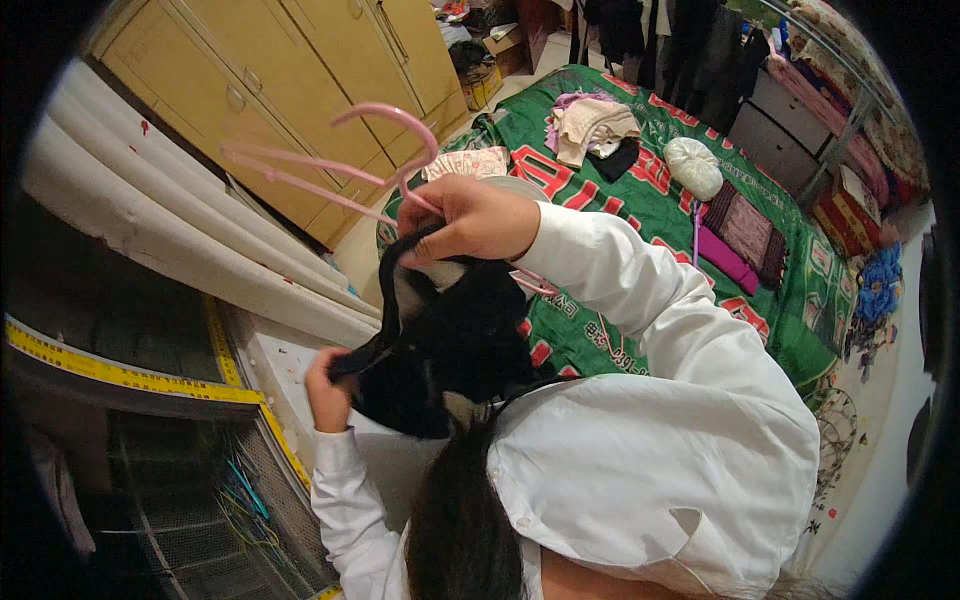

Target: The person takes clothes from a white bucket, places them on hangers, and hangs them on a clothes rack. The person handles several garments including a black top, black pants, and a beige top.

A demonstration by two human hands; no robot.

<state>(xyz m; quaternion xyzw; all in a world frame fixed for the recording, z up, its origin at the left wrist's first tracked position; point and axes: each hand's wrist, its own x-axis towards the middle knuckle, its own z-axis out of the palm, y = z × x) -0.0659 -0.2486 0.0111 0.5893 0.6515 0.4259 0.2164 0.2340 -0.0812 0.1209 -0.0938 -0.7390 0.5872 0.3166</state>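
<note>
The right hand [470,222] is clenching its fingers around the neck of a pink, thin-armed clothes hanger [432,150] and is also pinching the upper edge of a black, soft fabric garment [450,340]. The left hand [328,390] is grasping the garment's lower left edge, its fingers closing over the cloth. The garment is hanging bunched between the two hands, in front of the person's white-sleeved chest. One hanger arm is pointing up and left, clear of the cloth; a short pink piece is showing past the garment's right side. How far the hanger is reaching inside the garment cannot be told.

Beyond the hands, a green bed cover with red and white lettering [520,112] is spreading over the bed. On it, a cream-coloured crumpled garment [597,130] is lying near a white, rounded bundle [692,168], and a magenta folded cloth [727,260] is resting beside a dark purple patterned cloth [745,225]. White pleated curtains [180,220] are hanging at the left, in front of pale yellow cabinets [270,90].
</note>
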